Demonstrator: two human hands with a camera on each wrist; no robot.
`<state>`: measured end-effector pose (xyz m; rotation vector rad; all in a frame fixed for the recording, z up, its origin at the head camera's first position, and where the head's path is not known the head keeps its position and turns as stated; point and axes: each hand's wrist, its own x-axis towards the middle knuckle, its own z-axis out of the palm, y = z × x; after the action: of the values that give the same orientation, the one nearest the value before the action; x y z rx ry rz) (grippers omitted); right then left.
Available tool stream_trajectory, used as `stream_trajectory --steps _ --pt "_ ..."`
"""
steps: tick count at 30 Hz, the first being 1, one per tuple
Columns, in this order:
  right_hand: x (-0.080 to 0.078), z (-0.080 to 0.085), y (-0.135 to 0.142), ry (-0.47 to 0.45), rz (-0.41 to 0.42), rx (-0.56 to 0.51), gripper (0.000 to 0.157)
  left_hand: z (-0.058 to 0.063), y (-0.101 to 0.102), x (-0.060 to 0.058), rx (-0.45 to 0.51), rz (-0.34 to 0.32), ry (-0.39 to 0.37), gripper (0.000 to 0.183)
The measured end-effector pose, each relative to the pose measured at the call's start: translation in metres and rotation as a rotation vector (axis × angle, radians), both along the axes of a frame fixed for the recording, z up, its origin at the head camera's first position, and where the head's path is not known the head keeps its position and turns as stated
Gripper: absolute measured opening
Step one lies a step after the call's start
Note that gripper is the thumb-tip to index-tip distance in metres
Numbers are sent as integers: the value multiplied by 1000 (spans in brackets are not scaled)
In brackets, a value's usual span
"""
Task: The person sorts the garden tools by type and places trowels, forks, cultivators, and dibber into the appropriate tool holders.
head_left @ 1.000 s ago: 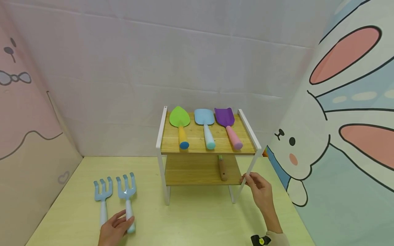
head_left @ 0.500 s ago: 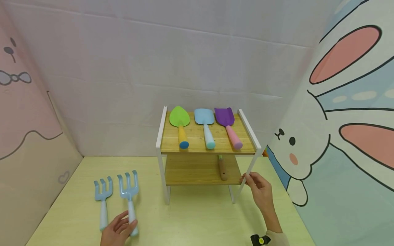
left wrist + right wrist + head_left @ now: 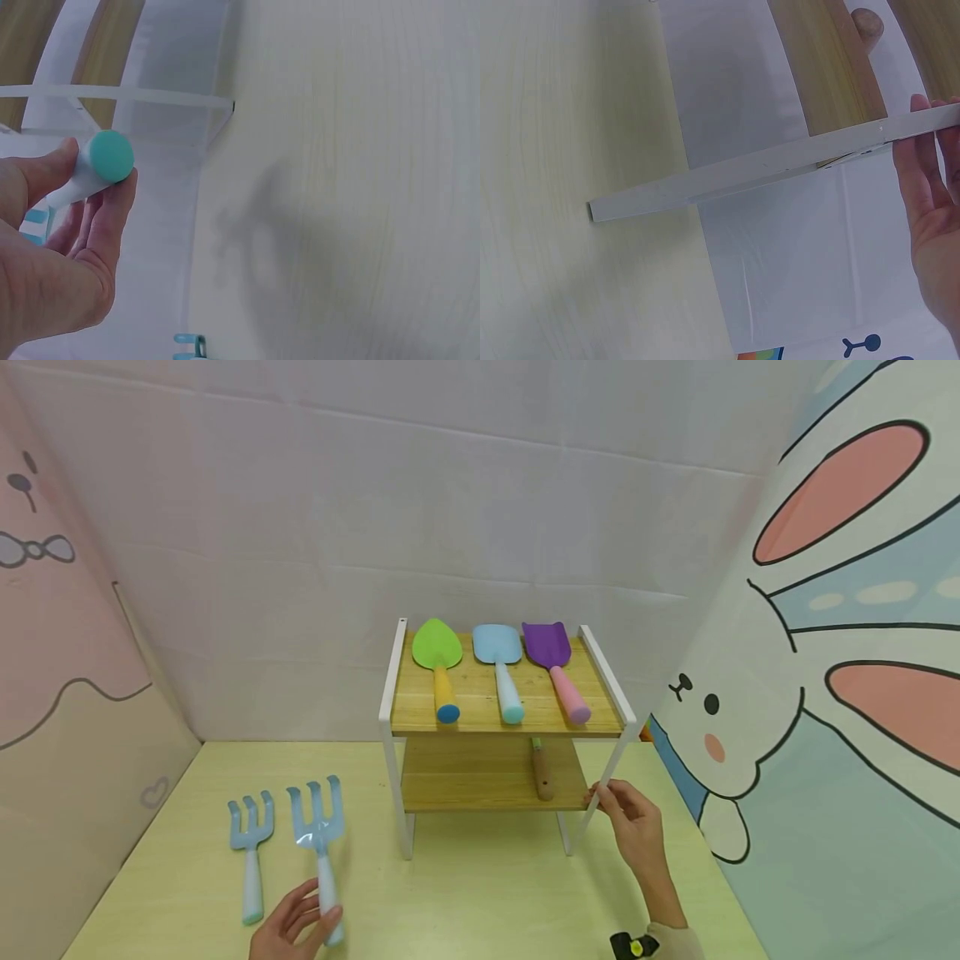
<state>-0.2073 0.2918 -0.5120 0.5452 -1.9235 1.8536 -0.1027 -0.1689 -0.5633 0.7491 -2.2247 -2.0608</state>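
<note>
My left hand [image 3: 288,928] grips the handle of a light blue hand fork [image 3: 318,831], tines pointing away. In the left wrist view, the handle's turquoise end [image 3: 112,156] shows between thumb and fingers, and a shadow falls on the table apart from it. A second light blue hand fork [image 3: 252,835] lies to the left. My right hand [image 3: 637,831] holds the front right leg [image 3: 742,171] of a two-tier rack [image 3: 468,697], fingers reaching behind it. On its top board lie a green trowel [image 3: 437,646], a light blue shovel [image 3: 497,645] and a purple shovel [image 3: 547,645].
The rack's lower board [image 3: 465,777] bears a tool with a brown wooden handle [image 3: 542,772], its head mostly hidden. The pale table [image 3: 465,902] is bounded by a white cloth backdrop [image 3: 300,568] and a rabbit-print sheet [image 3: 847,752] at right.
My left hand has lifted the hand fork and moved it slightly to the right, away from the other fork. The right hand stays on the rack leg.
</note>
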Motion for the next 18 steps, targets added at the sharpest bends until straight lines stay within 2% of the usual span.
stream_trajectory --steps 3,9,14,18 --pt "0 0 0 5 -1 -2 12 2 5 4 39 25 46 67" --pt "0 -1 0 23 -1 -22 13 7 17 11 94 67 191 45" --pt "1 -1 -1 15 -4 -18 13 12 26 14 67 86 191 44" --pt "0 -1 -1 7 -10 -15 13 18 30 17 53 58 162 49"
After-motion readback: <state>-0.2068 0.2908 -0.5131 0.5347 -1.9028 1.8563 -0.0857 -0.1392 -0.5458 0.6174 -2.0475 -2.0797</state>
